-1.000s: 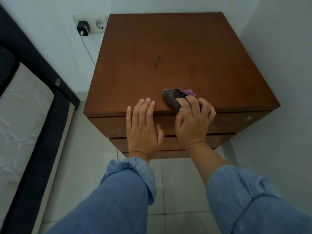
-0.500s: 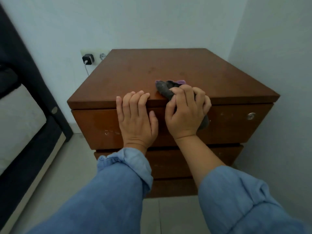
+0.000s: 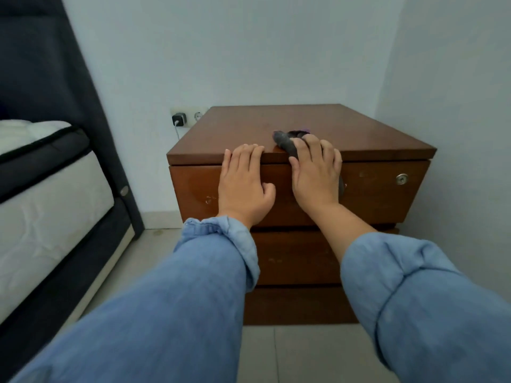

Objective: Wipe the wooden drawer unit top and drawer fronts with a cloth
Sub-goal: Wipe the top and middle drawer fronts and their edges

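Dark grey cloth (image 3: pixel 284 143), with a scrap of purple showing at its far end, is draped over the front edge of the wooden drawer unit (image 3: pixel 359 128), part lying on the top and part hanging down the top drawer front (image 3: pixel 378 189), where a dark sliver peeks out beside the wrist. The right hand (image 3: pixel 315 175) lies over it with fingers curled across the edge, pressing the cloth against the wood. Just beside it, the left hand (image 3: pixel 244 183) rests flat and bare on the same drawer front, fingers together and hooked onto the top's edge, thumb held out toward the right hand. Both forearms wear rolled blue denim sleeves (image 3: pixel 215 258). A round metal lock (image 3: pixel 401 178) sits near the drawer's right end, and two more drawer fronts show below. The unit stands in a pale corner on a tiled floor (image 3: pixel 290 355); a black charger (image 3: pixel 179 118) is plugged into a wall socket by its left rear corner, and a dark-framed bed (image 3: pixel 55 194) with a white mattress lies to the left.
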Tool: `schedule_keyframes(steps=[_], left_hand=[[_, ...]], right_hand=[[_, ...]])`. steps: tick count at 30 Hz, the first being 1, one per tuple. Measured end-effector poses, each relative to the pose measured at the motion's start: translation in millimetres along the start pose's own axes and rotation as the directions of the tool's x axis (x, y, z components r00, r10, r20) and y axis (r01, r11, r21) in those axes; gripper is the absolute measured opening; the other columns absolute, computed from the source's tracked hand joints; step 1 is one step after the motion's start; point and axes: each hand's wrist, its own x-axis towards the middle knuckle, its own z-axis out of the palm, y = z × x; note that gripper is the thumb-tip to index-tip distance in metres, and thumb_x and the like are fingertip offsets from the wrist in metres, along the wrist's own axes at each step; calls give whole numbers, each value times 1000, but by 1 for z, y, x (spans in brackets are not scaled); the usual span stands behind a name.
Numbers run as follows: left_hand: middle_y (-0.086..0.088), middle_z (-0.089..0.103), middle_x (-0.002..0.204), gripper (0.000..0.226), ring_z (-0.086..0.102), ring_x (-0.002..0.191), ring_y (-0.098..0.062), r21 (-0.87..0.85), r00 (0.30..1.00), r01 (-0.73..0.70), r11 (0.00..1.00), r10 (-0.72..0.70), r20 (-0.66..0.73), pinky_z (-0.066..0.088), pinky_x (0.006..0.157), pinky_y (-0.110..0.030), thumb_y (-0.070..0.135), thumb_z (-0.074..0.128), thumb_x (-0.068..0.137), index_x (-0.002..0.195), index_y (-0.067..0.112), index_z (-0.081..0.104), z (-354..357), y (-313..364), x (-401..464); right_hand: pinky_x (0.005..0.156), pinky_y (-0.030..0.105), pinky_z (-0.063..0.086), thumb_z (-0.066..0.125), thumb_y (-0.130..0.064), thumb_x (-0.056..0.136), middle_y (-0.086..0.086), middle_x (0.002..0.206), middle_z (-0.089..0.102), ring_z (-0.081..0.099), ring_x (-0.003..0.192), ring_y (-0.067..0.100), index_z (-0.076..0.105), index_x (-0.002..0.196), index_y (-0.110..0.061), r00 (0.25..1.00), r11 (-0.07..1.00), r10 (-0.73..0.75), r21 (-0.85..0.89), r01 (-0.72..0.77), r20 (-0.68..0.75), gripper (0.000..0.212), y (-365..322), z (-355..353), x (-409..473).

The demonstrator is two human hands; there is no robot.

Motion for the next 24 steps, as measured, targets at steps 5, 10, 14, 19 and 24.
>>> schedule_keyframes(steps=[5,10,14,19,24], left_hand=[[-9,26,156,78,11,147,-22,60,999,-41,997,39,38,3,120,-48,26,41,75,148,7,26,-1,-10,-13],[-9,0,161,85,-4,148,-20,153,985,165,974,-157,-65,-6,118,-50,24,41,76,152,4,7,5,-41,-60],[-9,0,161,85,0,148,-21,-99,846,515,851,-524,-103,-2,119,-48,18,47,81,152,6,1,21,-62,-89],[-3,7,161,84,10,145,-15,-330,796,540,774,-597,-98,18,119,-41,23,42,80,153,15,2,43,-69,-107],[0,30,154,71,29,139,-9,-554,755,497,668,-647,-103,26,113,-26,21,39,82,151,18,21,39,-81,-109]], right_hand=[[117,49,13,46,-8,93,4,151,37,24,143,29,41,142,-18,989,989,-110,87,119,-102,50,-8,5,-14],[118,50,14,52,-9,93,7,153,34,24,143,32,38,145,-13,897,912,-408,-26,410,-170,54,-26,20,-13],[118,42,14,51,-9,90,7,151,37,28,142,29,38,145,-13,826,852,-523,-115,510,-211,57,-40,36,-9],[118,41,17,51,-6,89,7,151,36,26,141,28,37,145,-13,792,835,-550,-172,522,-266,58,-43,51,-11],[117,41,21,52,-4,89,6,150,35,30,140,28,39,144,-12,776,835,-549,-162,526,-310,57,-49,59,-15]])
